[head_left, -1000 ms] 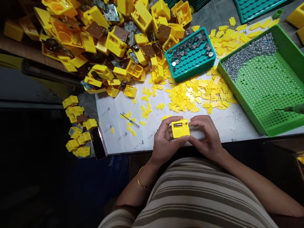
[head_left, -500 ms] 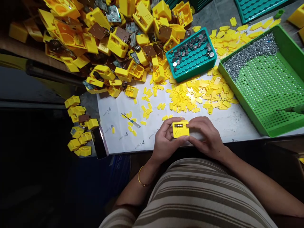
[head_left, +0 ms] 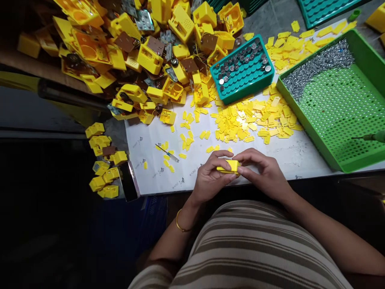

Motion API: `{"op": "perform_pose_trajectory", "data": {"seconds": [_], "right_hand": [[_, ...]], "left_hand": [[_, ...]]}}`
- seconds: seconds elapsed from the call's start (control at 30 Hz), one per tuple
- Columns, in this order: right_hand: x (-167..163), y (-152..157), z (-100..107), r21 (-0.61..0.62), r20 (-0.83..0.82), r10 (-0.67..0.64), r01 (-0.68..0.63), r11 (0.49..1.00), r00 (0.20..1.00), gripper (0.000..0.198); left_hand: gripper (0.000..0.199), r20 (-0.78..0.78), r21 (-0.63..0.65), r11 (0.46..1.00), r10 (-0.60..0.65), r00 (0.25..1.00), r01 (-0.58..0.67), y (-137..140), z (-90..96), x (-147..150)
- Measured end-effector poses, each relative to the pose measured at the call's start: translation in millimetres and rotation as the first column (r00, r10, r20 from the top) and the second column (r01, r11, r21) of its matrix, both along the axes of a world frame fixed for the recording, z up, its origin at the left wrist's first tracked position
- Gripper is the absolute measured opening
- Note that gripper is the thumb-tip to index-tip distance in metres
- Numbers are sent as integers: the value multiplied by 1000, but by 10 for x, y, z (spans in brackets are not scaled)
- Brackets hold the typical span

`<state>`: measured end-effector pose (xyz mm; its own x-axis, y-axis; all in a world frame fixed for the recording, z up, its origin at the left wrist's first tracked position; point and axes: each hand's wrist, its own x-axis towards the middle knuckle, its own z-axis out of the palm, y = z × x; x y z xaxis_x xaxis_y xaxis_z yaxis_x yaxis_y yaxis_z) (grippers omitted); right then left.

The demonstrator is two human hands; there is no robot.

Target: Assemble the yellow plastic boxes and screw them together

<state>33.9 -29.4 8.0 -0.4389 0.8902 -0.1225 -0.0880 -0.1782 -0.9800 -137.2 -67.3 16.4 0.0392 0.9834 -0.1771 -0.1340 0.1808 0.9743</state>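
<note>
Yellow box (head_left: 233,165) is up in both hands, over the near edge of the bench (head_left: 162,180). It's turned so a smooth side shows.

Left hand (head_left: 210,174): fingers closed around the box's left part, index across the top, thumb along the near side. Right hand (head_left: 264,172): fingers curled in narrow, thumb on the box's right end, index at the far right corner; can't tell if that index touches.

Containers:
- Green tray (head_left: 313,130), right side, perforated floor. Small metal screws (head_left: 319,64) heaped along its far end. A green driver (head_left: 373,137) pokes in from the right, thin bit over the tray.
- Teal tray (head_left: 249,91), beyond the hands, ridged floor. Small round metal parts (head_left: 246,58) sit mostly in its far half, plus a few at the left and right ends.
- Second teal tray (head_left: 327,12) at the far right, cut off by the frame. Small green cap (head_left: 355,15) near it.

Bench is covered in white printed paper. Loose yellow tabs (head_left: 252,120) piled between hands and teal tray, more scattered left around a thin screwdriver (head_left: 171,155). Big heap of open yellow cases (head_left: 150,58) far left, wires and brown boards mixed in. Phone (head_left: 129,182) at the left edge, beside a small group of yellow cases. Room beyond is dark on the left.
</note>
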Motion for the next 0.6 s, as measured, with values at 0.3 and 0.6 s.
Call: {"op": "perform_pose_trajectory", "data": {"seconds": [0.3,0.6], "right_hand": [[-6,51,-7,-411,-90,-4,-34,911,996,29],[-19,48,3,-433,-118,-13,-39,900,993,35]], "left_hand": [[48,185,-432,898,180,966,-84,-18,147,108],[71,175,-522,852,156,972,-43,41,238,49]]}}
